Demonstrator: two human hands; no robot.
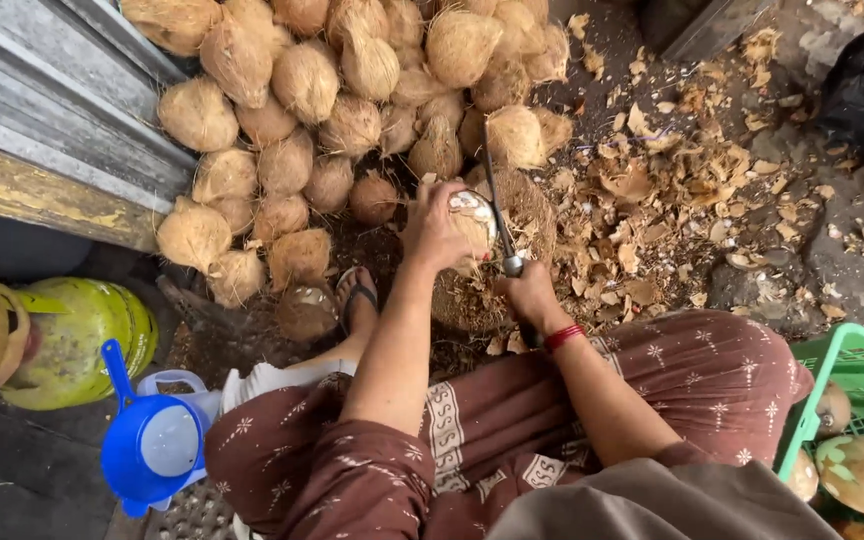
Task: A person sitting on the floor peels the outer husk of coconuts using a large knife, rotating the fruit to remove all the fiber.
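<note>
My left hand [432, 228] grips a partly peeled coconut [473, 222], pale flesh showing where the brown skin is cut away. It rests on a fibrous husk-covered block [532, 215] in front of my knees. My right hand [530, 292], with a red band at the wrist, holds the handle of a long thin knife [497, 205] whose blade lies against the coconut's right side. A large heap of brown husked coconuts [342, 90] lies just beyond.
Shell chips and husk scraps [672, 180] cover the ground to the right. A green plastic crate [852, 385] with peeled coconuts stands at lower right. A blue jug [152, 445], a green gas cylinder [82, 340] and a metal wall [42, 110] are to the left. My sandalled foot [355, 295] points at the heap.
</note>
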